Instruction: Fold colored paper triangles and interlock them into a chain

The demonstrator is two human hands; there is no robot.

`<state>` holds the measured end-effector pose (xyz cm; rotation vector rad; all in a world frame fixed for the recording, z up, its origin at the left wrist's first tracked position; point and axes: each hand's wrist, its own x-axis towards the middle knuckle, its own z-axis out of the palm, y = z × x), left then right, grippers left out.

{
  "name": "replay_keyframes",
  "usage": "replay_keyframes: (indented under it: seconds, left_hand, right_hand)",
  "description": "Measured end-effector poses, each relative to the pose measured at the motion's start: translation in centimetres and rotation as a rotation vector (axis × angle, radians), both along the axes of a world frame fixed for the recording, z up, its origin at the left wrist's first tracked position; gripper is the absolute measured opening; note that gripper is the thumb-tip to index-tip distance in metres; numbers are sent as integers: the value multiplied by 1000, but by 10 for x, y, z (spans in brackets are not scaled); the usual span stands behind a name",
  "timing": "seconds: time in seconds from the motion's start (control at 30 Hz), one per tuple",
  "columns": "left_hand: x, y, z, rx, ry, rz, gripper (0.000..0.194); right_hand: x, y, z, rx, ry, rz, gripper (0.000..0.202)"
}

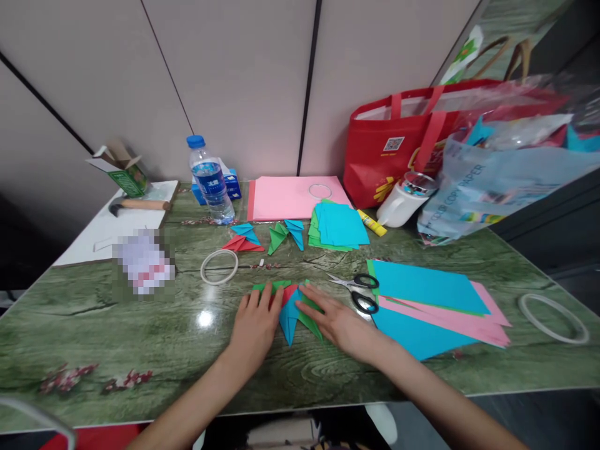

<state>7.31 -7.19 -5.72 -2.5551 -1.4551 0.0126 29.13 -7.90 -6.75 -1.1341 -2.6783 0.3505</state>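
Folded paper pieces in green, red and blue lie together near the front middle of the table, the blue one (289,319) pointing toward me. My left hand (257,319) rests flat on the left green and red pieces, fingers stretched out. From the right, my right hand (335,315) lies with spread fingers over the right green piece (310,324) and touches the blue one's edge. Both palms face down and hide parts of the paper. Black-handled scissors (359,292) lie just right of my right hand, blades partly apart.
Behind are more folded pieces (244,237), a square paper stack (340,225), a glue stick (372,222), a bottle (210,181) and a white mug (403,201). Coloured sheets (426,284) lie right, near a ring (553,319). Another ring (219,267) is left; bags (394,150) stand back right.
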Motion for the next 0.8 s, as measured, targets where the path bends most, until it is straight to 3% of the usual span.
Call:
replay_keyframes:
  seconds: [0.8]
  left_hand:
    - [-7,6,-16,65,-232,-3,30]
  right_hand:
    - [-2,0,-3,46,46,-30,59]
